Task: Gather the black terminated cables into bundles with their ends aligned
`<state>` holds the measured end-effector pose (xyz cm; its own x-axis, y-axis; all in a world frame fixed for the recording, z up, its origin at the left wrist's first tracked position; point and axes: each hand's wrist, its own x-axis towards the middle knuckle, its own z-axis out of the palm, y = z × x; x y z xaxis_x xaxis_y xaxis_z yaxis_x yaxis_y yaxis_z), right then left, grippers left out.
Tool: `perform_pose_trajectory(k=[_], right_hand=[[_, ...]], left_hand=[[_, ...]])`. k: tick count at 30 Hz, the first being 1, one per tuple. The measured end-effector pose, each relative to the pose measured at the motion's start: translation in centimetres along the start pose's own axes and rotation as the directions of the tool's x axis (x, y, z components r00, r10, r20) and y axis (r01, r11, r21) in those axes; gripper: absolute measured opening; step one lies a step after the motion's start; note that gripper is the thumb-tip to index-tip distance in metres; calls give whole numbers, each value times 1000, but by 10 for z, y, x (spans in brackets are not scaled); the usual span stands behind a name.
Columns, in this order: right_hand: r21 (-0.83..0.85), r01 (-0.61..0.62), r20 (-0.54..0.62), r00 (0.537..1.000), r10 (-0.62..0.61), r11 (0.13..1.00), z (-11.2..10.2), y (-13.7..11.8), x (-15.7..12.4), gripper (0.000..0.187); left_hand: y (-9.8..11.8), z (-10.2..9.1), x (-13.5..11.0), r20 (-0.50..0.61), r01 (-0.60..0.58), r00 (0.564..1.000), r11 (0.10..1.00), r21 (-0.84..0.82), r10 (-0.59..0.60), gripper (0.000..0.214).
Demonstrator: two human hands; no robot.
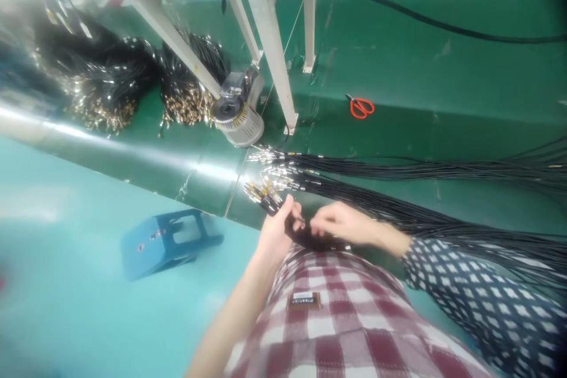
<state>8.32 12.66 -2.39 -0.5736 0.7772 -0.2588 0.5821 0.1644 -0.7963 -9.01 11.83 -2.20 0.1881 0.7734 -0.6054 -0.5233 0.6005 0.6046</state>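
My left hand [277,229] is wrapped round a bundle of black cables [305,237] just in front of the checked apron. The bundle's metal connector ends [262,194] fan out beyond the thumb. Close by on the right, my right hand [339,222] has its fingers pinched together beside the bundle; what they hold, if anything, is too small to make out. Further long black cables [398,204] lie across the green work surface, their shiny ends [283,176] gathered near my left hand.
Orange-handled snips [361,107] lie on the green surface [398,82]. A round grey tape dispenser [239,124] stands by white frame legs [281,71]. Heaps of cables with brass-coloured ends [186,105] lie at the left. A blue plastic stool [155,242] is on the floor below.
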Motion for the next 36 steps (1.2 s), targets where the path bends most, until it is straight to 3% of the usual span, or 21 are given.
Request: perform_pose_trajectory(k=[2,4,6,10,15,18,20,22,26,32,36], right_hand=[[-151,-174,-57,984,167,973,-4,23,13,34],[-321,-329,-175,942,286,888,-3,46,27,26],[-386,-370,-199,928,316,845,3,62,40,22],[-370,-363,-199,930,309,855,11,73,49,13],[-219,-329,-206,936,286,919,1,65,25,17],[116,-211,-166,959,228,971,-3,56,-6,23],[389,-134,-147,968,205,911,-4,49,-26,26],[525,-122,-113,971,211,842,-3,42,-41,29],[607,-140,-61,973,222,782,0,27,-47,33],[663,-125,-59,974,218,738,-3,22,-40,36],[617,-222,108,974,199,755,-14,16,-40,35]], left_hand=[[0,-3,1,5,-3,1000,1000,-29,3,46],[0,-5,0,-4,-11,1000,999,-45,10,50],[1,-6,-1,7,-13,1000,998,-55,14,51],[-1,-6,-1,85,9,996,997,-71,-3,50],[-5,-5,4,13,-17,1000,999,-29,17,42],[-6,-1,6,-21,-55,998,998,-14,55,25],[-4,4,8,-18,-76,997,997,-12,75,31],[-2,8,8,-1,-85,996,996,-13,85,33],[0,16,7,0,-84,996,996,14,84,21],[-1,16,1,48,-44,998,995,88,40,21],[0,13,2,42,-63,997,997,43,61,22]])
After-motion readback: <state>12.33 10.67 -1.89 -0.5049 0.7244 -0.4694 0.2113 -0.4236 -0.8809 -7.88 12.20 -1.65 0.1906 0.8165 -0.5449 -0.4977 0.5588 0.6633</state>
